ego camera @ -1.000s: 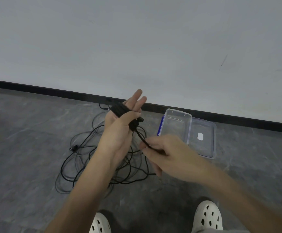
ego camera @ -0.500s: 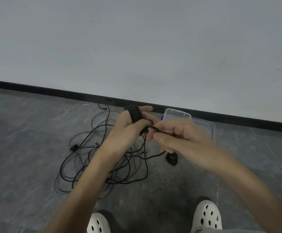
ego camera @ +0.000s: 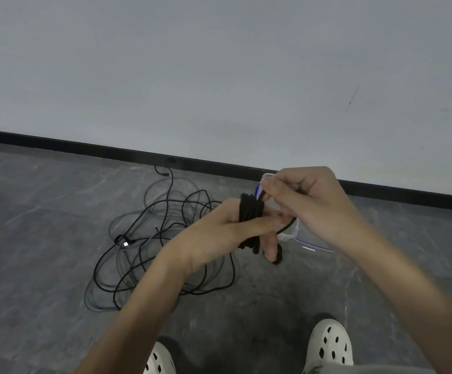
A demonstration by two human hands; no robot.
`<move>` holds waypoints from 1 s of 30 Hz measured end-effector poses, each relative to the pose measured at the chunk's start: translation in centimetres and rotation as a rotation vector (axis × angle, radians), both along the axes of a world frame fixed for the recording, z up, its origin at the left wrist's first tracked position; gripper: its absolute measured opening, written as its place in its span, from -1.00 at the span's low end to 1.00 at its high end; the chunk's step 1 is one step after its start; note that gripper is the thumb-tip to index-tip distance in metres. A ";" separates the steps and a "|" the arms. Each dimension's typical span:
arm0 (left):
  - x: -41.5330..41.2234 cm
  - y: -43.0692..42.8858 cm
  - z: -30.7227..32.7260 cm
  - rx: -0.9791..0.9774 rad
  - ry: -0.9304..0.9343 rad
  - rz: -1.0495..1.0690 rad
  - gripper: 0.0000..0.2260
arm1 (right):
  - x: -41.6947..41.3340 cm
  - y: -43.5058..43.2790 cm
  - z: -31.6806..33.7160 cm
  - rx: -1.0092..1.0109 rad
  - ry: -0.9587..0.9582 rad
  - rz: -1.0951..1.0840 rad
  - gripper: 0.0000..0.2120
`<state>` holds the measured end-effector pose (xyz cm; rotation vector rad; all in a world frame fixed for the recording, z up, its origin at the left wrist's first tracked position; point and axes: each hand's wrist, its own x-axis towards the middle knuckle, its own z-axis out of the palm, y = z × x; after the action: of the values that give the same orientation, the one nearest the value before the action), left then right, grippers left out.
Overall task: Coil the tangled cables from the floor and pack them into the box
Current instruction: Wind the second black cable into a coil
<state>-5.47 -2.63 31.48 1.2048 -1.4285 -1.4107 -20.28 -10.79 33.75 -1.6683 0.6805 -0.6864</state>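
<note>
Black cable [ego camera: 250, 220] coiled round left hand [ego camera: 227, 233]; right hand [ego camera: 308, 201] pinching its end.

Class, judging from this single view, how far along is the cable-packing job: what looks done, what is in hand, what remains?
Done: several turns of black cable are wound around the left hand.
In hand: the right hand pinches that cable's free end beside the coil.
Left: a tangle of cables lies on the floor, and the clear box, largely hidden behind the hands, shows no cable inside where visible.
</note>
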 end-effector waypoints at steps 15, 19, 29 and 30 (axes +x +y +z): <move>0.3 0.2 0.1 0.028 0.511 0.098 -0.68 | 1.3 -0.7 -1.9 0.137 0.082 0.057 -0.68; 0.6 -0.1 0.3 -0.051 0.634 0.214 -0.67 | 2.0 0.2 -3.0 0.211 0.162 0.071 -0.61; 2.0 -0.4 0.5 -0.176 0.623 0.626 -0.82 | 2.8 3.0 -3.0 0.115 0.334 0.310 -0.76; 2.2 -0.4 0.5 -0.195 0.586 0.644 -0.82 | 2.7 3.2 -2.8 0.091 0.321 0.336 -0.78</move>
<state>-3.28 -2.99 31.98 0.9005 -0.6637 -1.0152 -17.63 -7.56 30.99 -1.7705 0.6228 -0.1477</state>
